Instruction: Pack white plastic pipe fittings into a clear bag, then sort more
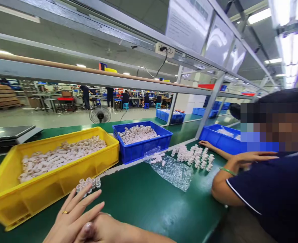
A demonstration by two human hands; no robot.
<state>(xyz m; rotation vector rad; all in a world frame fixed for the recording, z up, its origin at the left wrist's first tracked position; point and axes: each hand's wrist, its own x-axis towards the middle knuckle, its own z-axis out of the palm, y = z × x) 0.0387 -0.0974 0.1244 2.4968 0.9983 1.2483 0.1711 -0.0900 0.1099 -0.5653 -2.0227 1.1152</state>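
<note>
My left hand (74, 214), with a ring on one finger, reaches up from the bottom edge, its fingers stretched out and apart. Against its palm side lies my right hand (108, 226), coming in from the lower right; its fingers are hidden behind the left hand. I see nothing held in the left hand. Just beyond the left fingertips, a small cluster of white plastic fittings (93, 183) stands upright on the green bench top (144, 202). A yellow bin (63, 182) full of similar white pieces is right behind them.
Behind stands a blue bin (145, 146) of white pieces. A clear plastic bag (175, 172) lies beside rows of white fittings (193, 155). At right, a co-worker (270, 189) rests their arms on the bench near another blue bin (221, 140). A scale (9, 132) sits far left.
</note>
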